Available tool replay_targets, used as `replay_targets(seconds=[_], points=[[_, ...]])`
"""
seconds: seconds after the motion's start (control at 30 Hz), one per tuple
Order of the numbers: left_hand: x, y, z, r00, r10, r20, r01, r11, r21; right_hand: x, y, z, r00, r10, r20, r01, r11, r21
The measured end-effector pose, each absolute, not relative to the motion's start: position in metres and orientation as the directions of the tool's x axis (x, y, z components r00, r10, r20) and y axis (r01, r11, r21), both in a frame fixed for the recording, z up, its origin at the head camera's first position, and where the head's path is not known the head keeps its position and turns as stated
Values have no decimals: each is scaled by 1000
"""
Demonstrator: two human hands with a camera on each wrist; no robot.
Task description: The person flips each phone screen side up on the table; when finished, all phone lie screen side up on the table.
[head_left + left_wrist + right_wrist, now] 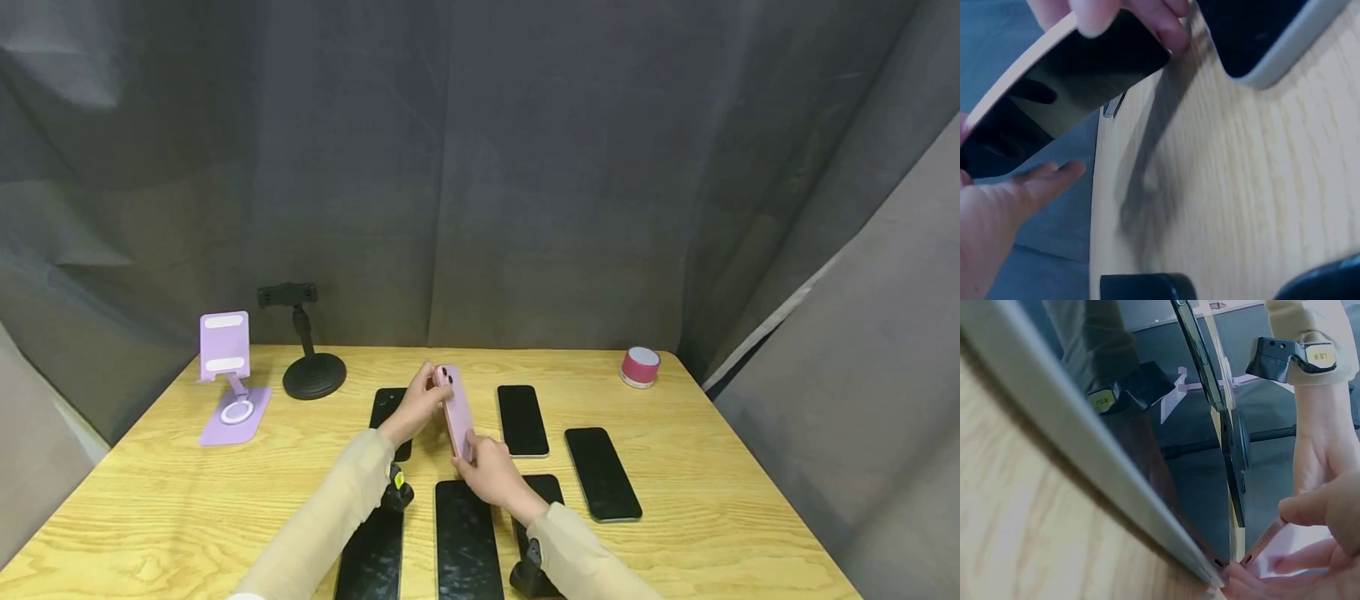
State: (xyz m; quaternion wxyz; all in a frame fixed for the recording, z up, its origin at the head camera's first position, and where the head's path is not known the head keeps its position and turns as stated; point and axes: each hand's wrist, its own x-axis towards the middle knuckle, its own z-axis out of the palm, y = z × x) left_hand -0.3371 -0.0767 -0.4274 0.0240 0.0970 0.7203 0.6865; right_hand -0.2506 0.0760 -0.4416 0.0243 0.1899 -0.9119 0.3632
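A pink phone [461, 417] is held tilted above the table, its back with two camera lenses towards me in the head view. My left hand [415, 406] pinches it near the camera end. At the lower end my right hand [491, 472] grips it between thumb and fingers. The left wrist view shows its dark, glossy screen [1094, 81] with reflections on it. Part of the phone's pink edge [1263, 542] appears between the fingers in the right wrist view. Below lie several dark phones, among them one [468, 542] in front and one [522, 421] to the right.
On the left of the wooden table [172, 500] stand a purple folding phone stand [234, 425] and a black round-based holder [314, 377]. A pink and white cylinder [641, 367] sits at the back right. Another dark phone [603, 475] lies right of my hands. Grey curtain [480, 167] hangs behind.
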Motion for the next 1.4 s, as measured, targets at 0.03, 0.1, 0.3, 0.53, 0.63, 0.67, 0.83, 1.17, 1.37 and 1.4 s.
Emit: replay_targets(seconds=[0.03,0.1,0.3,0.53,0.63,0.67,0.83,1.17,1.37,1.4], points=[[-338,-77,-428,-978,187,88,84,-27,996,-250,77,-442,-923,-338,183,-371,657,-656],[-338,-78,-429,-973,217,74,48,-122,991,-249,78,-441,-917,-355,183,-382,649,-657],[-334,-82,-428,-949,294,113,74,-144,987,-247,82,-436,-903,-384,194,-408,619,-671],[-333,-84,-431,-950,291,110,100,-49,994,-246,87,-435,-895,-392,211,-430,639,-637],[-334,-85,-431,-953,283,110,119,14,993,-246,88,-435,-892,-398,215,-440,657,-612],[-334,-86,-432,-954,280,109,124,36,992,-246,88,-435,-891,-400,216,-443,659,-608],[-335,-90,-433,-952,282,119,165,145,976,-248,89,-435,-887,-405,222,-452,663,-597],[-336,-102,-446,-972,205,116,158,207,965,-254,92,-438,-881,-395,259,-469,666,-580],[-332,-103,-445,-964,253,80,129,182,975,-255,92,-433,-897,-376,233,-440,702,-561],[-332,-104,-446,-965,250,80,128,184,974,-256,92,-433,-902,-366,229,-429,701,-571]])
